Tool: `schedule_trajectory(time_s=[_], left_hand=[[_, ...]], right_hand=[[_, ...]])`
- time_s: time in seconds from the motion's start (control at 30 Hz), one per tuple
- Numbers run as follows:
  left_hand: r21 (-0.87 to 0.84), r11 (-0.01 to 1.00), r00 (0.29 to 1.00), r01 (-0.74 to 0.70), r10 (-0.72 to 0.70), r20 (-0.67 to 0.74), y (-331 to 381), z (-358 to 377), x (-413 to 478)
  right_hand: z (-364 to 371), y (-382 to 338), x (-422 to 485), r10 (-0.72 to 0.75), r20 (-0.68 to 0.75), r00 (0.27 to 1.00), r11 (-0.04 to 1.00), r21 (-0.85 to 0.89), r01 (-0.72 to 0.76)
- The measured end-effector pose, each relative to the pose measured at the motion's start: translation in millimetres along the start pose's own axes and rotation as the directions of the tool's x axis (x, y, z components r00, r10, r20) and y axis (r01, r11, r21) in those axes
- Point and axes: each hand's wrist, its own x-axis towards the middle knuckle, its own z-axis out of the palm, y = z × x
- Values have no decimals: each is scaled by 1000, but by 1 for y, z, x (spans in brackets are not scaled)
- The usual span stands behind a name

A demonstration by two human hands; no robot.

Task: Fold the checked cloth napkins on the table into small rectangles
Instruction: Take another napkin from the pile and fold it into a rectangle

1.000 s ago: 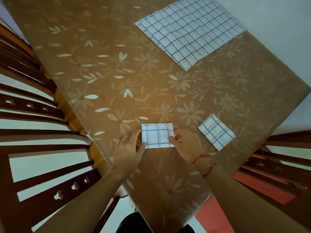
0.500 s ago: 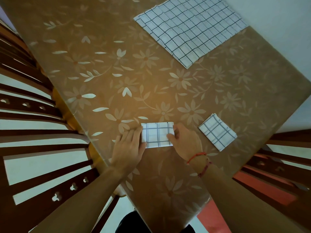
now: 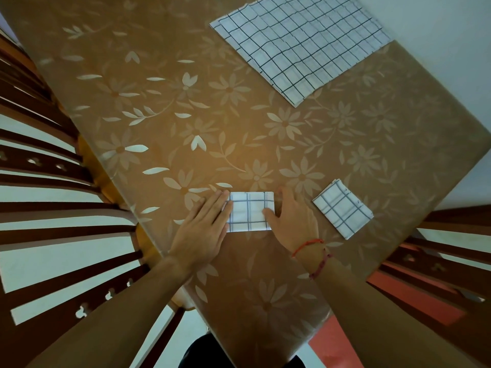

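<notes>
Left hand: flat, fingers straight and together, tips pressing the 9 o'clock edge of the small folded napkin. Nothing pinched.
Right hand: also flat and spread, thumb lying on the napkin's 3 o'clock end, fingers on the table just past that edge. Red thread bands on that wrist.

The napkin is a small rectangle, flat on the table at 6 o'clock of the top, near the person's edge. My read: its folds are in and this is the flatten/crease step, so it is close to finished.

Just beside the right hand at 3 o'clock lies 1 finished folded napkin, set at an angle and apart from the one being pressed.

Well apart at 1 o'clock: the unfolded napkins, spread flat and partly over the far edge. Offset edges at the 10 o'clock corner suggest at least 2 layers; exact count cannot be told.

Status estimate: 1 done, 1 nearly done, the 1 o'clock pile untouched, so likely under half the job complete.

Wooden chairs at 9 o'clock and 4 o'clock.
</notes>
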Motion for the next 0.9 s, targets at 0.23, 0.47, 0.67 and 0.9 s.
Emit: schedule_trajectory(time_s=[0.23, 0.47, 0.67, 0.9], left_hand=[[14, 1000, 1000, 6, -6, -25, -2, 6, 1], [50, 998, 999, -41, 43, -33, -8, 9, 3], [79, 995, 997, -62, 65, -34, -14, 10, 6], [74, 996, 999, -45, 47, -23, -12, 9, 6]], right_hand=[[9, -20, -12, -387, -215, 897, 913, -222, 341], [60, -39, -14, -604, 56, 795, 776, -188, 603], [69, -30, -5, -574, 68, 816, 779, -261, 570], [51, -2, -7, -498, 97, 862, 808, -310, 502]])
